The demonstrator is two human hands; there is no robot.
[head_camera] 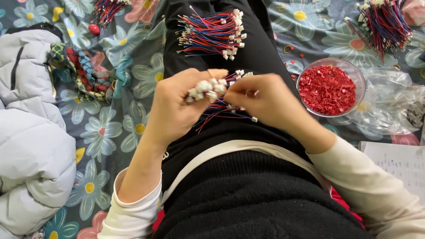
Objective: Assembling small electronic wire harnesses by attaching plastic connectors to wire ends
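Head view, looking down at the lap. Left hand [177, 106] is clenched around a bundle of short wires [210, 88], red and blue, with the white plug ends sticking up past the thumb. Right hand [261, 99] pinches at the top of that bundle, fingertips closed on what looks like one white connector [253, 92]; too small to be sure which. More loose wire tails hang below both hands over the black trousers [261, 53].

Doing this step well, as a judgement: keep the left grip firm so the plugs stay level and fanned, work only one plug at a time with the right, and keep the tails from tangling with the pile on the thigh.

Second pile of the same wires [212, 33] lies further down the leg, well apart from the hands. Two more bunches sit on the flowered bedcover [133, 79]: one top left [106, 9], one top right [383, 24].

Containers: a clear round bowl [359, 75] stands on the bedcover to the right of the leg, nearly full of small red plastic pieces [326, 88]. Just beside it lies a crumpled clear plastic bag [392, 106]; contents cannot be told. A few red pieces are scattered near the bowl.

Pale padded jacket [31, 146] far left, paper sheet [398, 161] lower right.
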